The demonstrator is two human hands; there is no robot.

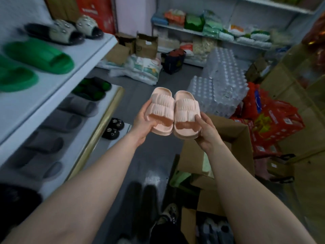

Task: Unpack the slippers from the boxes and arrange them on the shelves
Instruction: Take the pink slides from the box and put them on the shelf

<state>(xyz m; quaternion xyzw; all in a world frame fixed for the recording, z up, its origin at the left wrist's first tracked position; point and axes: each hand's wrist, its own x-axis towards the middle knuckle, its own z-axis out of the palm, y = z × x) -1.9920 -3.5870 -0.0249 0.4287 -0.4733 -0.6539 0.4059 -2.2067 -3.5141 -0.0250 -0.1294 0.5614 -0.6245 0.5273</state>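
Note:
I hold a pair of pale pink slippers side by side in mid-air over the aisle. My left hand (pixel 143 123) grips the left pink slipper (pixel 161 108) by its outer edge. My right hand (pixel 204 132) grips the right pink slipper (pixel 186 110) by its outer side, thumb on the strap. An open cardboard box (pixel 228 138) stands just below and right of my hands. White shelves (pixel 73 67) run along the left, carrying green slippers (pixel 38 57), black-and-cream slippers (pixel 70 32) and, one level down, grey slippers (pixel 58 120).
Small black slippers (pixel 114 128) lie on the lowest level. Shrink-wrapped bottle packs (pixel 219 85) and red bags (pixel 269 117) crowd the right. Cardboard boxes (pixel 144 44) and white sacks sit at the back. More open boxes lie near my feet (pixel 168 215). A grey floor strip runs between.

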